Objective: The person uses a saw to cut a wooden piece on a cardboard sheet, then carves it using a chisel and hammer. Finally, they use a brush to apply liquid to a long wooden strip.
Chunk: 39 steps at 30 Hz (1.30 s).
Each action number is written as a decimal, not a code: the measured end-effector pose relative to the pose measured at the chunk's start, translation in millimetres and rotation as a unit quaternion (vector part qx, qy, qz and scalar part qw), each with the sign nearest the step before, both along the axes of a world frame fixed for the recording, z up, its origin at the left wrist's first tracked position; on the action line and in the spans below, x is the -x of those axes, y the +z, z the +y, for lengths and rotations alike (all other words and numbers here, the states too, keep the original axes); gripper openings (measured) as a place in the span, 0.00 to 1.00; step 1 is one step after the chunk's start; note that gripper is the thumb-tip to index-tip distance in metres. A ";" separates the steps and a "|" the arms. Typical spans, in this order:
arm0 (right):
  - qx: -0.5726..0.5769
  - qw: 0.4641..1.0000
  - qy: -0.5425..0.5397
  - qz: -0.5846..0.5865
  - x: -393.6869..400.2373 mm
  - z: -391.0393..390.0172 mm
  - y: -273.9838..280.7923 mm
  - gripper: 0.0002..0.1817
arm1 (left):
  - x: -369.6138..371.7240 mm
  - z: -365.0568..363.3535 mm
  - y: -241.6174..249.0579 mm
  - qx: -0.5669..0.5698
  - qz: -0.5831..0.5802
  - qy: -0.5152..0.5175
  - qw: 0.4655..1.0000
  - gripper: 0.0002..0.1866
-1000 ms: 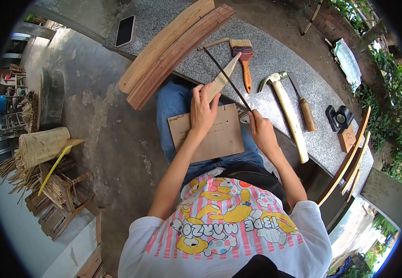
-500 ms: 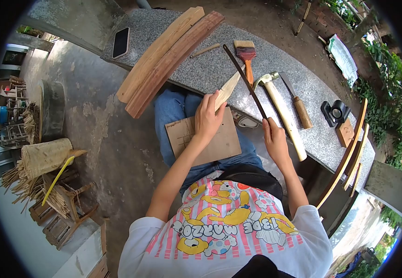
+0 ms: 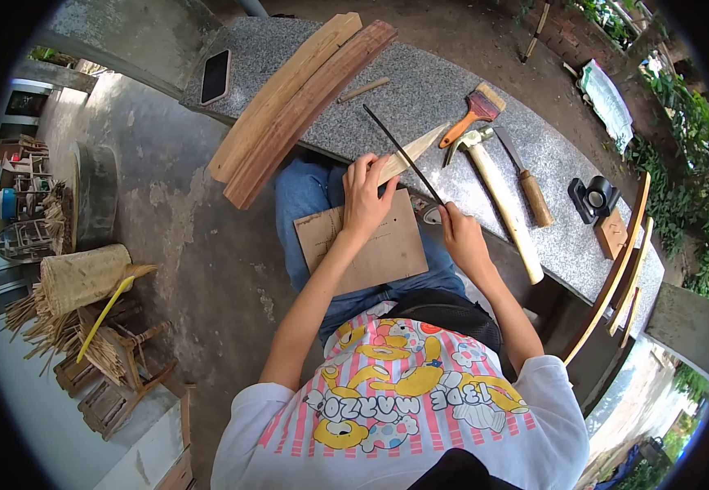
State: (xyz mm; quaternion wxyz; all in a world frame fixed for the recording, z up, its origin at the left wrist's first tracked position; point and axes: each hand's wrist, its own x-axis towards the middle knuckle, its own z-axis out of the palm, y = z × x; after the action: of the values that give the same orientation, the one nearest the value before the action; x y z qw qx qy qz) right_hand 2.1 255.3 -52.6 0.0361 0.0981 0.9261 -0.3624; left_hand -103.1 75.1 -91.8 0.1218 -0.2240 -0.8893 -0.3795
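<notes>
My left hand [image 3: 364, 196] is closed around the thick end of a pale, pointed piece of wood [image 3: 422, 145], whose tip reaches over the stone bench. In my right hand [image 3: 463, 234] is one end of a thin, dark metal file [image 3: 389, 133]. The file slants up to the left and crosses the piece of wood just beyond my left fingers. Beneath my left hand a flat brown board [image 3: 383, 257] lies across my lap, with some marks on it. A paintbrush [image 3: 470, 116] with an orange handle rests right of the wood's tip.
On the speckled stone bench [image 3: 420, 77] lie a hammer [image 3: 501, 204], a knife with a wooden handle [image 3: 531, 192], two curved wood pieces [image 3: 309, 102], a small stick [image 3: 362, 90] and a phone [image 3: 215, 77]. Farther right are a black device [image 3: 593, 200] and curved strips [image 3: 615, 278].
My right hand has moved left, bringing the file lower and across the wood. The paintbrush has shifted right and turned, its bristles now pointing up to the right.
</notes>
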 end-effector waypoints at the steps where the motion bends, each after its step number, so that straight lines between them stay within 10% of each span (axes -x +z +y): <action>1: -0.003 1.000 0.007 0.003 0.7 -2.2 -2.0 0.14 | -0.4 1.5 -0.3 -0.010 0.001 0.012 1.000 0.21; 39: -0.042 0.998 0.017 0.034 15.6 -9.2 -8.1 0.12 | 3.6 10.4 -7.1 -0.011 0.005 0.033 0.999 0.19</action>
State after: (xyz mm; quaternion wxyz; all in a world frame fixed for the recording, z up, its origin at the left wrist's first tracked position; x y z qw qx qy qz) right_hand -13.5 246.1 -60.7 0.0070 0.0711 0.9427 -0.3259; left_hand -106.7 85.5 -98.9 0.1411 -0.1954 -0.8913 -0.3841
